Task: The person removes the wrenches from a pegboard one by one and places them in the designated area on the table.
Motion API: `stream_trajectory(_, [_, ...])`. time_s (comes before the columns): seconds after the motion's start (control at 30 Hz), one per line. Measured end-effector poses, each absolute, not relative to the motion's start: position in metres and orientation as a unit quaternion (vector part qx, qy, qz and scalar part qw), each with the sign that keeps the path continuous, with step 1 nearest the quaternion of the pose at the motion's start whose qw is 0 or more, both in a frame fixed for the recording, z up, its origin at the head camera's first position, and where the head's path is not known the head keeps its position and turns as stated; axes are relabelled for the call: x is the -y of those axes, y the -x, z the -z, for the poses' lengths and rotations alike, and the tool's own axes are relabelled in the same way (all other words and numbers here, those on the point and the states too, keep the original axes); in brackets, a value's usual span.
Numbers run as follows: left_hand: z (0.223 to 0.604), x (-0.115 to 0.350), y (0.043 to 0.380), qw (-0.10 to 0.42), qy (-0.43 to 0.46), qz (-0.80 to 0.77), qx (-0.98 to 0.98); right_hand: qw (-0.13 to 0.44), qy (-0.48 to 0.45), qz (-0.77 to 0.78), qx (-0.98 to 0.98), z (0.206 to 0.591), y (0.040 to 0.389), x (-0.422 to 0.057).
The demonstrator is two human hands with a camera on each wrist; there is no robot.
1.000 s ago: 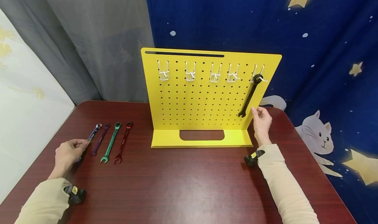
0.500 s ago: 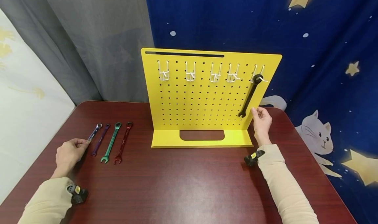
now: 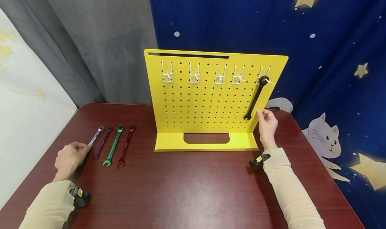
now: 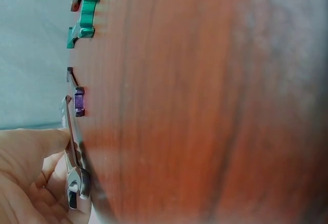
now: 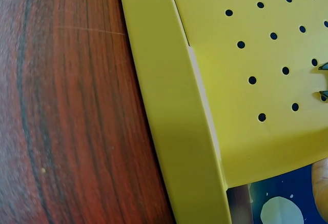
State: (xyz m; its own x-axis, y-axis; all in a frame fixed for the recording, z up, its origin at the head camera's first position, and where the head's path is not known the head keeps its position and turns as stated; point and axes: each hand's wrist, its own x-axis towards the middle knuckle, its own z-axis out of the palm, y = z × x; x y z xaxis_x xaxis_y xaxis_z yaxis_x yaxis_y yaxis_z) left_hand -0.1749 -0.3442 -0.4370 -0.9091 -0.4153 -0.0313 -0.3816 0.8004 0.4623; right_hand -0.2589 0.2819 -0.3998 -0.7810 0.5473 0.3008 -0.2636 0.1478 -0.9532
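My left hand (image 3: 70, 157) pinches a silver combination wrench (image 3: 95, 136) between thumb and fingers at the left of the table. Its ring end points away from me, and the hand covers the near part in the head view. The left wrist view shows the wrench's open end (image 4: 77, 180) in front of my curled fingers. Across the table, my right hand (image 3: 267, 125) grips the right edge of a yellow pegboard (image 3: 170, 141), thumb on the front face. A black wrench (image 3: 255, 100) hangs by its ring from the rightmost white hook, just above that hand.
Beside the silver wrench lie a purple wrench (image 3: 103, 143), a green wrench (image 3: 114, 147) and a red wrench (image 3: 126, 146), roughly parallel. Several white wire hooks (image 3: 194, 77) line the board's upper part. Curtains stand behind the dark red table (image 3: 193, 188).
My left hand has shifted very slightly, its wrist a little to the right, still on the silver wrench. The right hand and pegboard have stayed put.
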Motion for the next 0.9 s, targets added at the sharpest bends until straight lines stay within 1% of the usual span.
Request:
stream_trajectory(0.3, [0.4376, 0.3445, 0.1738, 0.035, -0.218, 0.24, 0.945, 0.307, 0.105, -0.642, 0.695, 0.4011, 0.2588, -0.2822])
stream_trajectory(0.9, [0.4423, 0.3431, 0.1735, 0.058, -0.232, 0.253, 0.938, 0.306, 0.108, -0.632, 0.704, 0.3983, 0.2567, -0.2813])
